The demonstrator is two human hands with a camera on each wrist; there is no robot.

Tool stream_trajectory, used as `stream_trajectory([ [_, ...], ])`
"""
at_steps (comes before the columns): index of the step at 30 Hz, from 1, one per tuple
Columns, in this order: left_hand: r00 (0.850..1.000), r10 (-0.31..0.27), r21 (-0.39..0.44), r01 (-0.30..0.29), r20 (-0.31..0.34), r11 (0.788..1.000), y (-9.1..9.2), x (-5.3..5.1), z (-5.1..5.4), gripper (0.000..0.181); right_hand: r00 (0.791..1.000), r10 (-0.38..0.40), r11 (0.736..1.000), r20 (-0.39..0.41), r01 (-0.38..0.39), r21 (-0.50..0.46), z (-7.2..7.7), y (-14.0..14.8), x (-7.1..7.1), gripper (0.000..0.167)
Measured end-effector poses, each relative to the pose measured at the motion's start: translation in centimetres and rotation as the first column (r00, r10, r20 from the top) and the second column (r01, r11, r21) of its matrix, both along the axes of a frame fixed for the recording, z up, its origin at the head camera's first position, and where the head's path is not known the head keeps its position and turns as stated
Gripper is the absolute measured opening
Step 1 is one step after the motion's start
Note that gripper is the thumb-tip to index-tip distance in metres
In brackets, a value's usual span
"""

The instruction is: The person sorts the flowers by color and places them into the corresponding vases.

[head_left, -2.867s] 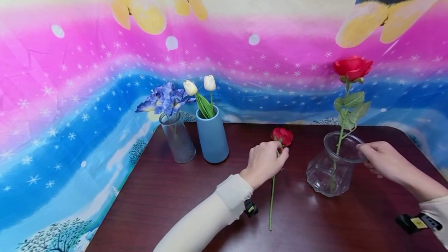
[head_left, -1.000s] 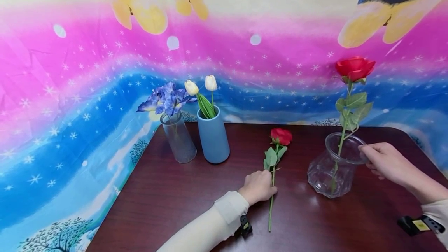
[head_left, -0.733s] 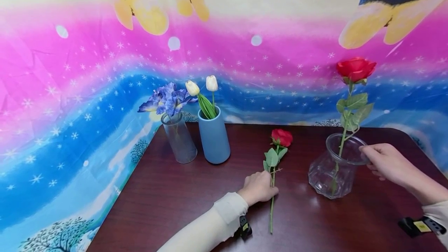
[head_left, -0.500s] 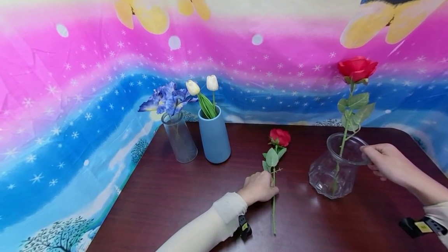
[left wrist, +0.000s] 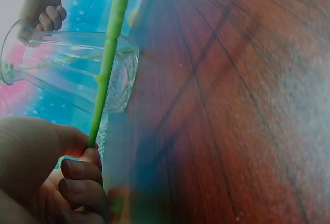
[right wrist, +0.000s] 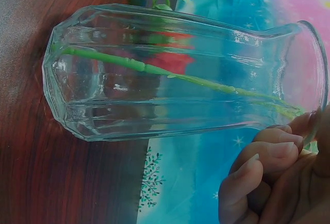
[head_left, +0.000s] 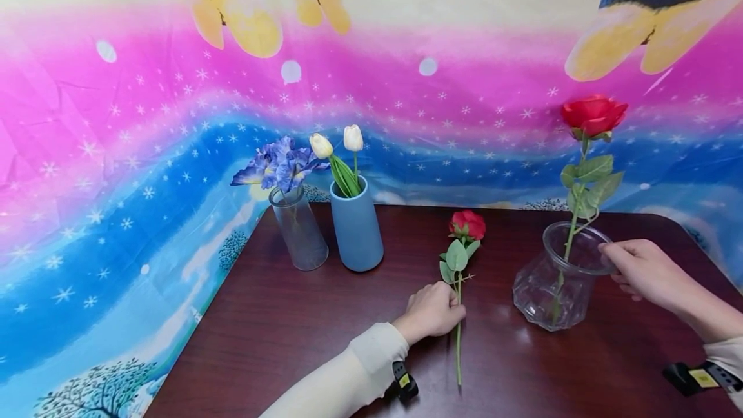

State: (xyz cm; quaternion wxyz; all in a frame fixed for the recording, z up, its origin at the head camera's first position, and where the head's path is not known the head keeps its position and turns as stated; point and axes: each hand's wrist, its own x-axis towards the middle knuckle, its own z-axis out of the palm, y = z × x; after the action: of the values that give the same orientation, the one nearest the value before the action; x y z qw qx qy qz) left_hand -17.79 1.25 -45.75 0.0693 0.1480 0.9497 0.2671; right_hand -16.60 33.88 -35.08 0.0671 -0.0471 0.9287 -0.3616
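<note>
My left hand (head_left: 434, 309) pinches the green stem of a red rose (head_left: 467, 225) at the middle of the table. In the left wrist view, thumb and forefinger close on that stem (left wrist: 107, 64), which slants above the tabletop. To the right stands a clear glass vase (head_left: 551, 292), wide at the base with a flared rim. My right hand (head_left: 649, 272) pinches the vase's rim between thumb and fingers. A second red rose (head_left: 593, 115) stands in this vase, its stem (right wrist: 144, 68) leaning inside the glass in the right wrist view.
Left of the hands, a grey glass vase (head_left: 299, 231) holds blue-purple flowers (head_left: 278, 165). Beside it a blue vase (head_left: 356, 228) carries white tulips (head_left: 352, 138). A patterned cloth (head_left: 371, 82) hangs behind the dark wooden table (head_left: 278, 328).
My left hand has moved from just below the rose's bloom down to mid-stem and now grips there. The rose has shifted and tilted slightly, bloom rising a little. The right hand stays at the rim.
</note>
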Motion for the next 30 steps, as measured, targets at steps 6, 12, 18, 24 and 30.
stream_trajectory([
  [6, 1.0, -0.009, 0.047, 0.01, -0.022, 0.999, 0.1, 0.3, 0.3, 0.043, 1.0, -0.009, 1.0, 0.001, 0.009, -0.006, 0.0, 0.1, 0.0, 0.052],
  [12, 0.998, -0.012, 0.098, 0.019, -0.062, 0.995, 0.2, 0.5, 0.7, 0.044, 1.0, -0.011, 1.0, -0.009, 0.011, -0.005, -0.1, 0.2, -0.1, 0.051],
  [18, 0.991, -0.037, 0.124, 0.054, -0.131, 0.991, 0.3, 0.6, 1.5, 0.044, 1.0, -0.006, 1.0, -0.012, 0.006, -0.001, 0.0, 0.1, 0.0, 0.053],
  [24, 0.975, -0.043, 0.158, 0.079, -0.22, 0.984, 0.4, 0.9, 2.8, 0.041, 1.0, -0.006, 1.0, 0.003, 0.006, -0.003, 0.1, 0.1, -0.1, 0.054],
  [30, 0.937, -0.035, 0.188, 0.106, -0.346, 0.977, 0.5, 1.3, 4.3, 0.038, 1.0, -0.002, 1.0, 0.009, 0.002, -0.012, 0.1, 0.1, -0.1, 0.054],
])
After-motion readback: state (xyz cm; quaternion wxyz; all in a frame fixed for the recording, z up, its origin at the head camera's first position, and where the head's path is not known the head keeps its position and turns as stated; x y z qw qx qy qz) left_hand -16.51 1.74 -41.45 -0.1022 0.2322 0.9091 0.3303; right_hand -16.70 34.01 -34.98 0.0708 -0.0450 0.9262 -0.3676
